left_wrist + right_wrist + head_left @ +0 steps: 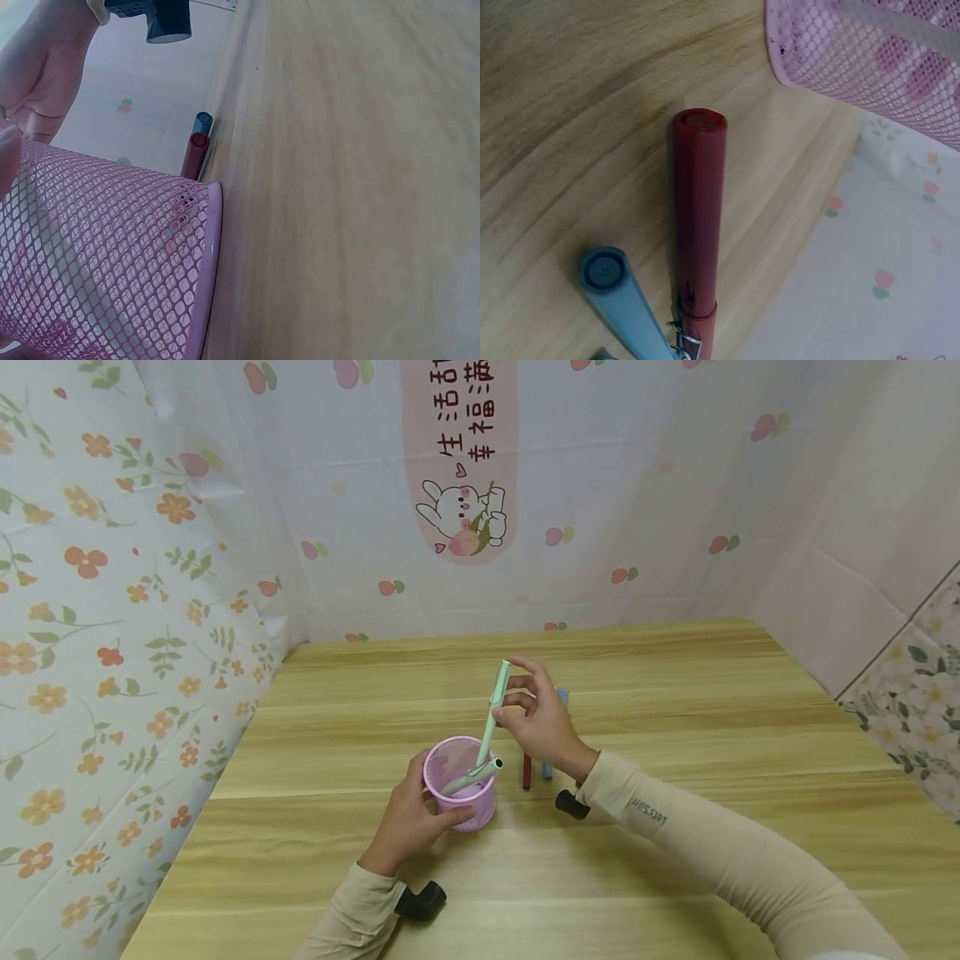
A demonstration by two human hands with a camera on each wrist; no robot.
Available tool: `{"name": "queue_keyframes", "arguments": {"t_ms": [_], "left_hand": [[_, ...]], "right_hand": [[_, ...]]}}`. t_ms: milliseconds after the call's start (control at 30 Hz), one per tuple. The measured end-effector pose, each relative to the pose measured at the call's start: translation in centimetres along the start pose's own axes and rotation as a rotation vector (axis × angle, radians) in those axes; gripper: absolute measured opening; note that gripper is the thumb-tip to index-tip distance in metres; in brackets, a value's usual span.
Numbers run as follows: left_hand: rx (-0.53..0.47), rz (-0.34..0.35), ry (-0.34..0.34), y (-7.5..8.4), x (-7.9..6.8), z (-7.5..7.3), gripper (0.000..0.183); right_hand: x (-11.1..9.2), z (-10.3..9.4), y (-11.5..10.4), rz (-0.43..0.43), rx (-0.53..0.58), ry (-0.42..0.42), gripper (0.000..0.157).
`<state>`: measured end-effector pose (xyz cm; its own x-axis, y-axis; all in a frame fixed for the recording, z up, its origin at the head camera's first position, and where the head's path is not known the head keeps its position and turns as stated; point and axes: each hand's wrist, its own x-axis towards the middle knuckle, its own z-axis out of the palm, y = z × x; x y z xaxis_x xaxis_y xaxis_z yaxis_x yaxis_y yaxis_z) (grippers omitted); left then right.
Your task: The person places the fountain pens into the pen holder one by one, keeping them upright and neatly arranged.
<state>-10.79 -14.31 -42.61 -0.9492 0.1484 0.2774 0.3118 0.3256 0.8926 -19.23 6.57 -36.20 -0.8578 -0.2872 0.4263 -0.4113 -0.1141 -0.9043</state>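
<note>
Currently the left hand [411, 823] grips the pink mesh pen holder [476, 817] on the wood-grain table [315, 843], while the right hand [546, 725] pinches a mint-green pen [497, 695], lower end at the mouth. Bracing the holder and guiding clear of the leaning second pen [471, 777] should prevent snagging.

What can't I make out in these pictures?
Head view: much of red pen, hidden by the right hand.
Right wrist: far end of blue pen, cut by lower edge.
Right wrist: a dark object, unidentifiable, cut off there too.
Left wrist: part of pink cup, cut by left edge.
</note>
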Motion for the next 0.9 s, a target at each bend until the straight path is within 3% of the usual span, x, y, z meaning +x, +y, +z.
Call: {"name": "queue_keyframes", "arguments": {"t_ms": [200, 400, 467, 633, 900], "left_hand": [[0.009, 0.012, -0.004, -0.1, 0.0, 0.0, 0.087], [0.041, 0.010, -0.012, -0.2, 0.0, -0.1, 0.087], [0.063, 0.001, -0.014, -0.1, 0.0, -0.1, 0.085], [0.063, -0.003, -0.009, 0.0, 0.0, -0.1, 0.087], [0.034, 0.010, -0.006, 0.0, 0.0, -0.1, 0.088]], "right_hand": [[-0.3, 0.0, 0.5, -0.029, -0.043, -0.050, 0.068], [-0.5, -0.3, 0.9, -0.076, -0.126, -0.116, 0.026], [-0.6, -0.5, 1.0, -0.087, -0.145, -0.122, 0.020], [-0.4, -0.8, 1.2, -0.045, -0.151, -0.129, 0.018], [-0.1, -2.0, 1.2, 0.101, -0.209, -0.165, 0.025]]}}
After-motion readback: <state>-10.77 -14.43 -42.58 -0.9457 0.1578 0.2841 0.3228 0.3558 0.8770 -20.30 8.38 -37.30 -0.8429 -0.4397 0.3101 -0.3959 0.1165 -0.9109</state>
